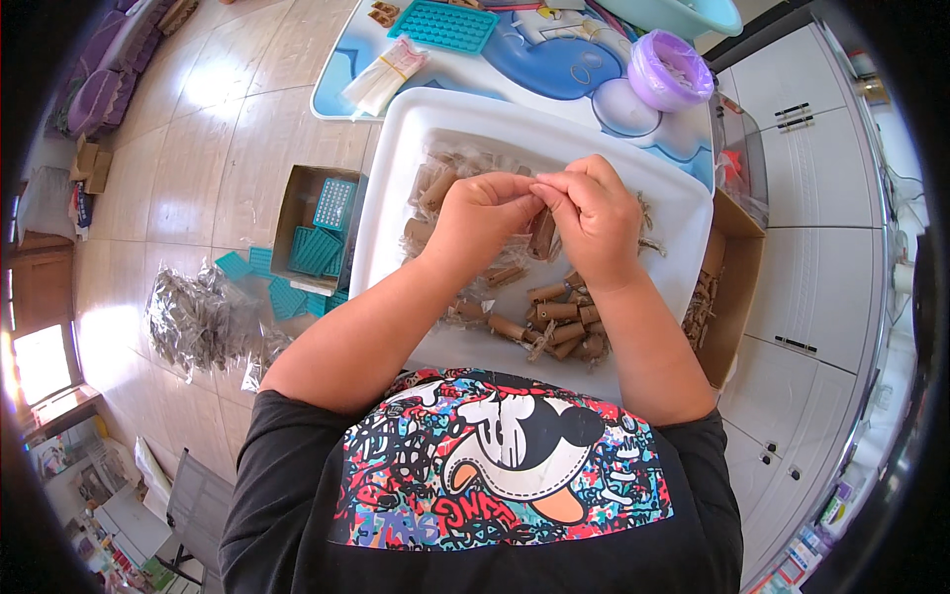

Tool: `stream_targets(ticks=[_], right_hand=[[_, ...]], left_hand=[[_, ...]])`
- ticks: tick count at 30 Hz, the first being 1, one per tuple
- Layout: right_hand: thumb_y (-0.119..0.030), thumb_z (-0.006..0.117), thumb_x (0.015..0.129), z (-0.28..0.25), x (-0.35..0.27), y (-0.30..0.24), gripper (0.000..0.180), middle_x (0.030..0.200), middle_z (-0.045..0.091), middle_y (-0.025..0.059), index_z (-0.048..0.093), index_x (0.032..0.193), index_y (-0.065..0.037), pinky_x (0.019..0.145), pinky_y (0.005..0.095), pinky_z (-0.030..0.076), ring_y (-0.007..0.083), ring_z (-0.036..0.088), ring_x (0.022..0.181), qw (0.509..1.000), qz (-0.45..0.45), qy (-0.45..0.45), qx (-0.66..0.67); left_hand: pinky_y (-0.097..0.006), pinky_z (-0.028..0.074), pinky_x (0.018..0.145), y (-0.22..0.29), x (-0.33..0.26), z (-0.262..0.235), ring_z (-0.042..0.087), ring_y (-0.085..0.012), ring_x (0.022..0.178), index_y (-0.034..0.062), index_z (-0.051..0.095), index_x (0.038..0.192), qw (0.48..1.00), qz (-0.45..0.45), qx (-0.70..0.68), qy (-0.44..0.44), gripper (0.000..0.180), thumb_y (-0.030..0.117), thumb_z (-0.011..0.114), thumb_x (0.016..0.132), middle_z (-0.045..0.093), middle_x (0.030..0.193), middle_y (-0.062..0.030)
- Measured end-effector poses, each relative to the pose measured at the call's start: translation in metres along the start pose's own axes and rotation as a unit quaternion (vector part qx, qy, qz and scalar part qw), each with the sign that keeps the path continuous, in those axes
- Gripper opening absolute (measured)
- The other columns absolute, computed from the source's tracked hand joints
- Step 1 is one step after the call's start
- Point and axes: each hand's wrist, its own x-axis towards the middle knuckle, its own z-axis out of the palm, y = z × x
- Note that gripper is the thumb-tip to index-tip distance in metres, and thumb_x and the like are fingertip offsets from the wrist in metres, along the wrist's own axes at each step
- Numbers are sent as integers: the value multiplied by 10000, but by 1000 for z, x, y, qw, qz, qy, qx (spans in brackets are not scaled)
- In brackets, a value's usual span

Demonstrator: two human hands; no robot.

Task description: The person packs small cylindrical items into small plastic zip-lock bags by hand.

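Over a white plastic tray, my left hand and my right hand meet with fingertips pinched together. Below them hangs a small clear plastic bag with a brown tube-like piece inside; both hands grip its top end. Loose brown cardboard tubes, some with string, are heaped in the near part of the tray. More brown tubes in clear wrapping lie at its far left, partly behind my left hand.
Beyond the tray, a blue-and-white table bears a teal grid tray, banded clear bags and a lilac bin. Left is a cardboard box of teal trays, near a plastic-wrapped pile. Another box stands right.
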Motion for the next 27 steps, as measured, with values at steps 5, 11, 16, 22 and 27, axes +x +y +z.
stream_targets(ticks=[5,11,16,22,27], right_hand=[[-143,592,817,-1,2,22,137,684,529,15,562,728,-43,431,233,353,99,449,494,991,78,48,102],[-205,492,900,-29,11,25,158,690,515,-9,533,855,-59,400,201,212,36,281,435,796,369,150,456],[-235,533,880,-34,8,32,181,581,451,-51,552,865,-56,405,194,211,30,272,438,769,415,79,479],[-200,648,799,-16,2,20,185,639,498,-76,612,839,-22,463,159,281,-5,368,534,879,360,-51,307],[-136,627,804,-17,1,24,130,665,525,-63,602,829,-11,506,153,317,0,413,581,873,362,-73,317]], left_hand=[[-228,471,675,-4,0,0,570,-92,744,5,622,959,997,25,68,-11,158,85,589,827,636,875,-47],[-255,494,709,5,4,-5,593,-122,821,19,586,957,998,-7,-51,22,130,90,539,859,635,936,-76],[-256,491,716,8,5,-10,587,-106,812,27,560,928,996,2,-79,33,94,80,528,857,632,916,-53],[-254,497,717,6,6,-9,589,-102,822,24,553,925,998,10,-53,31,91,78,521,859,632,913,-52],[-235,503,691,6,6,-9,584,-91,821,14,550,934,999,26,-32,25,98,62,515,856,630,911,-61]])
